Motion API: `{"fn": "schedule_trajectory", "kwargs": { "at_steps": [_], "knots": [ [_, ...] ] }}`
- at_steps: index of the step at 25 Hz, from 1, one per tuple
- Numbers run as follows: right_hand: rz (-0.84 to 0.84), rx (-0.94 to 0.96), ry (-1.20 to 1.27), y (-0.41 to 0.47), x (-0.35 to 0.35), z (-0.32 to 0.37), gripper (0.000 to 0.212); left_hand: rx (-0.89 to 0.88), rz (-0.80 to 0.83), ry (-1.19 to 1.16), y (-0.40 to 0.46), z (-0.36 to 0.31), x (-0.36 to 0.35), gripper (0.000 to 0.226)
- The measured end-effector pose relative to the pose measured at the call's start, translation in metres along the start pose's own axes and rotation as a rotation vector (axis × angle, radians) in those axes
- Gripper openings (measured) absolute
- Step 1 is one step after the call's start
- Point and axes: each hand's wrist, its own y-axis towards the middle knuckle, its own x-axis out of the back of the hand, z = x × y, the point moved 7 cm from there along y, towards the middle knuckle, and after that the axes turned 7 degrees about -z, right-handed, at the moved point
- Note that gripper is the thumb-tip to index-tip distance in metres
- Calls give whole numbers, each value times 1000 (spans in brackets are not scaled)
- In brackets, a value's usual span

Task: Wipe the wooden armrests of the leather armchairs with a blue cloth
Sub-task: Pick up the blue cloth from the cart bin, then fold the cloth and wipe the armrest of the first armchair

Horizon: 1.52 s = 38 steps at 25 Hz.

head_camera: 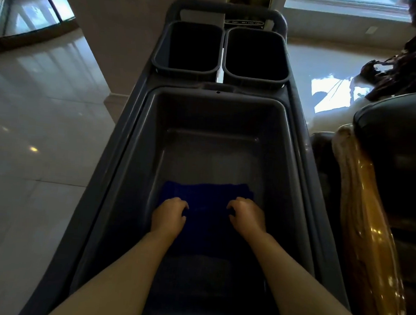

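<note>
A grey cart [119,136] fills the middle of the view, running away from the person across a pale glossy tiled floor [32,125]. Most of its top is one deep tub [284,148]. Beyond the tub's far edge two small dark bins [157,60] sit side by side, just short of the cart's handle [227,8].

To the right of the cart stands a dark leather armchair [400,136], its glossy wooden armrest [367,217] running alongside the cart's right edge. A pale pillar [136,41] rises past the cart's far left corner, and glass panels show in the top corners.

Both bare forearms reach from the near edge down into the tub. A blue cloth [206,196] lies on the tub floor toward the near end, spread roughly flat. The left hand [169,215] rests on the cloth's left part and the right hand [247,216] on its right part, knuckles up, fingers curled down and inward into the fabric, so each hand grips the cloth. The cloth's far edge shows beyond the fingertips; its near part is lost in shadow.
</note>
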Motion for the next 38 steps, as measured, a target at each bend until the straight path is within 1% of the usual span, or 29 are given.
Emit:
{"fn": "schedule_trajectory", "kwargs": {
  "at_steps": [2, 4, 7, 9, 12, 14, 18, 21, 26, 28, 31, 34, 38],
  "knots": [
    [43, -90, 153, -1, 3, -8, 20, 63, 59, -62, 1, 4, 6, 19],
    [66, -147, 302, 1, 14, -13, 18, 118, 99, -175, 6, 5, 19, 17],
    [-2, -136, 350, 1, 47, -8, 18, 131, 76, -252, 6, -4, 53, 15],
    [-64, -117, 358, -2, 73, 2, 15, 101, 65, -255, 2, -13, 78, 16],
    [-146, -77, 358, -10, 115, 17, 13, 61, -5, -296, -3, -28, 118, 14],
    [-234, -54, 356, -24, 151, 25, 14, 19, -44, -327, -13, -44, 146, 13],
    [-376, -40, 355, -57, 219, 29, 13, -95, -70, -326, -41, -89, 182, 13],
    [-445, -6, 348, -86, 263, 16, 13, -151, -99, -323, -63, -130, 199, 10],
    [-528, 42, 358, -155, 329, -52, 13, -284, -156, -334, -111, -238, 214, 11],
    [-550, 67, 339, -189, 354, -95, 13, -343, -172, -341, -134, -294, 204, 12],
    [-556, 80, 298, -238, 385, -166, 13, -403, -177, -337, -169, -373, 172, 13],
    [-571, 34, 247, -282, 403, -243, 14, -425, -159, -333, -199, -445, 129, 15],
    [-538, -3, 261, -314, 407, -312, 11, -451, -174, -311, -215, -504, 86, 14]
  ]
}}
